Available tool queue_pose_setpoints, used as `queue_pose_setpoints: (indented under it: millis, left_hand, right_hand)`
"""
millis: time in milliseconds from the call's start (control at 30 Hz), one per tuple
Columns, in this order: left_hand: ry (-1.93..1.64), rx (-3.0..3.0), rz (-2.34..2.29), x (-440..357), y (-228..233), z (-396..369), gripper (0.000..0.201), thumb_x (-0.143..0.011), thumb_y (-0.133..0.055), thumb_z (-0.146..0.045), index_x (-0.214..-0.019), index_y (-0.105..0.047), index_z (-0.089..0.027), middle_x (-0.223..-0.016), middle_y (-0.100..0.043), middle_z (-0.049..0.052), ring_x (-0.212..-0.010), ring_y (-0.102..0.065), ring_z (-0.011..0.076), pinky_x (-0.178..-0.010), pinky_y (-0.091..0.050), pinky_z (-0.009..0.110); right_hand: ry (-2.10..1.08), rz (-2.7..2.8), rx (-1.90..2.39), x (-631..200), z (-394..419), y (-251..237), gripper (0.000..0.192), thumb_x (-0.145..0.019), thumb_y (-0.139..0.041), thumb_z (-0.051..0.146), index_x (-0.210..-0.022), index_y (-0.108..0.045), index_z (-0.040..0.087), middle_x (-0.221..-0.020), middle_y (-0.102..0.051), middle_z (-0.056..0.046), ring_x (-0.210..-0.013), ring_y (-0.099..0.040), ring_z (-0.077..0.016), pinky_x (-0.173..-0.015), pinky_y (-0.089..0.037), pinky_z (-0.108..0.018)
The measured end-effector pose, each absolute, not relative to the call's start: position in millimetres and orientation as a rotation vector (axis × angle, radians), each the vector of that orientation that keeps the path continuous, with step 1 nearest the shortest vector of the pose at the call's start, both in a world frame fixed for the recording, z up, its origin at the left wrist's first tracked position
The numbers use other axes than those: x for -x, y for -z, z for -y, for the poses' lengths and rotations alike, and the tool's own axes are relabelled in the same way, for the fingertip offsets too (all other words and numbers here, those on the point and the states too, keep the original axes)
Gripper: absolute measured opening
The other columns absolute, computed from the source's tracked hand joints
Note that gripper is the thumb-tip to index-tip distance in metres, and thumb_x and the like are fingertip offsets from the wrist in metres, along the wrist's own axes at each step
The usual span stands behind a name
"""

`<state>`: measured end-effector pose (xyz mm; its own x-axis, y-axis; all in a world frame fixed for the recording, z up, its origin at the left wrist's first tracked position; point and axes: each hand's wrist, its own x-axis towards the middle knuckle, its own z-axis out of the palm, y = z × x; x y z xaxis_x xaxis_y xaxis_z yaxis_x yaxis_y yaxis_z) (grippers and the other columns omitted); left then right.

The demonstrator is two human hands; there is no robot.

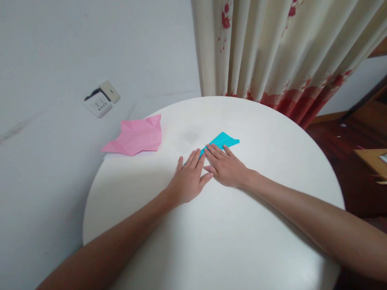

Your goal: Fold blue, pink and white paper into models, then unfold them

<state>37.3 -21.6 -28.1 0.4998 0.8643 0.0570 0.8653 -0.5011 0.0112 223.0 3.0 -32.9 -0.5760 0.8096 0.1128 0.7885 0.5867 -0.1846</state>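
A folded piece of blue paper [224, 139] lies flat on the round white table [197, 255], with a small pointed tip at its right end. My left hand [187, 177] rests palm down over its left part, fingers stretched out. Just beside it, my right hand [225, 164] presses its spread fingers onto the near edge of the paper. The thumbs of both hands almost meet. Much of the paper's near and left side is hidden under the fingers.
Creased pink paper [139, 136] lies at the table's far left edge, by the wall [82, 47] with its socket plates [100, 104]. A floral curtain [266, 45] hangs behind the table. Farther right stands a wooden surface [375, 162] with papers on it.
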Motion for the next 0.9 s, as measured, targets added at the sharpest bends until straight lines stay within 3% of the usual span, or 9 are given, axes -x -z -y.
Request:
queue_pose_setpoints:
  millis: [367, 533, 700, 900]
  left_hand:
    - [0.052, 2.715, 1.552, -35.6, 30.0, 20.8, 0.068, -0.101, -0.027, -0.053, -0.154, -0.024, -0.010, -0.164, -0.015, 0.019, -0.152, -0.016, 0.0305, -0.117, -0.021, 0.063]
    - [0.068, 2.734, 1.565, -35.1, 29.8, 20.9, 0.068, -0.101, -0.028, -0.052, -0.155, -0.023, -0.011, -0.164, -0.014, 0.018, -0.152, -0.015, 0.0305, -0.117, -0.020, 0.062]
    - [0.095, 2.841, 1.483, -28.8, 30.9, 10.4, 0.068, -0.100, -0.031, -0.053, -0.156, -0.020, -0.016, -0.164, -0.017, 0.016, -0.153, -0.014, 0.0283, -0.119, -0.017, 0.059]
    - [0.100, 2.898, 1.402, -24.2, 31.0, 2.1, 0.071, -0.101, -0.030, -0.052, -0.158, -0.012, -0.014, -0.164, -0.017, 0.014, -0.153, -0.011, 0.0251, -0.121, -0.013, 0.052]
  right_hand:
    - [-0.174, 2.242, 1.882, -246.0, -19.2, 39.9, 0.100, -0.093, -0.016, 0.071, -0.151, -0.020, -0.011, -0.158, -0.017, -0.032, -0.150, -0.013, -0.0422, -0.120, -0.016, -0.059]
    - [-0.121, 2.102, 1.954, -252.4, -23.8, 40.1, 0.098, -0.095, -0.016, 0.065, -0.147, -0.019, -0.019, -0.156, -0.016, -0.039, -0.149, -0.010, -0.0459, -0.119, -0.013, -0.061]
    - [-0.049, 2.289, 1.639, -237.3, -13.2, 29.1, 0.071, -0.101, -0.017, 0.045, -0.153, -0.022, -0.004, -0.162, -0.014, -0.024, -0.152, -0.006, -0.0335, -0.122, -0.011, -0.055]
    - [-0.195, 2.581, 1.385, -224.9, -4.8, 31.0, 0.063, -0.102, -0.022, 0.039, -0.153, -0.029, 0.003, -0.162, -0.023, -0.018, -0.152, -0.016, -0.0291, -0.122, -0.015, -0.052]
